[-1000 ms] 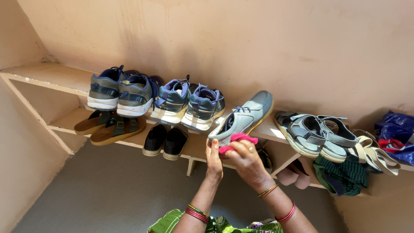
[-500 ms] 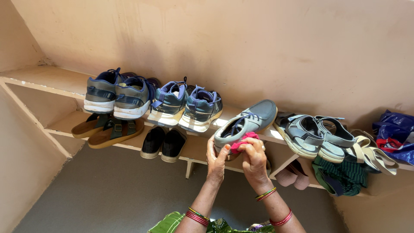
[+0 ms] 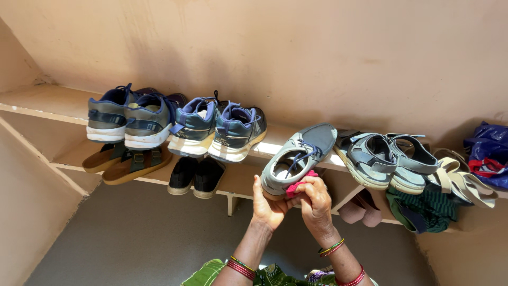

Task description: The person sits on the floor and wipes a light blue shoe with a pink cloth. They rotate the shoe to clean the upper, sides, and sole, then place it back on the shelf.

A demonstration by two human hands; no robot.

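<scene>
1. Two shelves (image 3: 42,103) run along the wall, upper and lower, from 9 o'clock to 3 o'clock.
2. Four blue-grey sneakers (image 3: 174,122) stand heels out on the upper shelf at 10 o'clock.
3. Grey sandals (image 3: 381,159) sit on the upper shelf at 3 o'clock, with strappy cream sandals (image 3: 460,182) and a blue bag (image 3: 489,151) farther right.
4. Brown sandals (image 3: 129,161) and black slip-ons (image 3: 196,177) rest on the lower shelf at 9 o'clock.
5. Grey shoe (image 3: 296,159) tilts at centre, toe over the upper shelf's edge, heel toward the person.
6. Left hand (image 3: 269,204), at 6 o'clock, is closed around the shoe's heel from below.
7. Right hand (image 3: 316,201), just beside it, pinches a pink cloth (image 3: 298,182) against the shoe's side.
</scene>
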